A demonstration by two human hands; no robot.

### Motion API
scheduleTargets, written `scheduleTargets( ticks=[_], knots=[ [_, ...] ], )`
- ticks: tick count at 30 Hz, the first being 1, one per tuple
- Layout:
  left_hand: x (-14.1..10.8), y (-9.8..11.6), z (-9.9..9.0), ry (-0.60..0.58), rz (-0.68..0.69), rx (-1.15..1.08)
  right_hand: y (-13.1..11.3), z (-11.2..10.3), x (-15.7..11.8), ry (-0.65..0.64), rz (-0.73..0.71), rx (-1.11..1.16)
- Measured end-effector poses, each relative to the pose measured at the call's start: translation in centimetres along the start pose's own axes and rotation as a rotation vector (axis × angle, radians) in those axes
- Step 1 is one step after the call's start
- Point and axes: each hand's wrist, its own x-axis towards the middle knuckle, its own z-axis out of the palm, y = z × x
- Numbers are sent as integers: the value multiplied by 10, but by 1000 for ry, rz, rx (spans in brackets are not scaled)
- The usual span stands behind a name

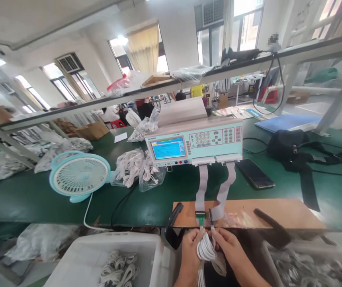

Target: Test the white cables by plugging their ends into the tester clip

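At the bench's front edge, my left hand (190, 248) is closed on a coiled white cable (206, 248), close under a small green circuit board (201, 220). My right hand (225, 242) is closed beside it, its fingers at a cable end just below a dark connector (211, 217). Two grey ribbon cables (202, 185) run from the board area up to a light-blue tester (194, 139) with a lit screen. The board and connector lie over the front edge of a wooden plank (242, 211).
A fan (83, 175) and bagged cables (129, 165) stand left of the tester; a phone (256, 174) and black bag (288, 147) lie right. Black clamps (173, 223) grip the plank. Bins of cables (155, 243) flank my arms. A shelf rail (129, 95) crosses above.
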Motion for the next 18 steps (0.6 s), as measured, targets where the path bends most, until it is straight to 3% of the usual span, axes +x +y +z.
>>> scheduleTargets(
  ticks=[11,18],
  knots=[
    [7,-6,-2,0,42,-4,1,5,0,24,-2,29],
    [6,-3,-2,11,86,56,17,8,4,64,-37,101]
  ],
)
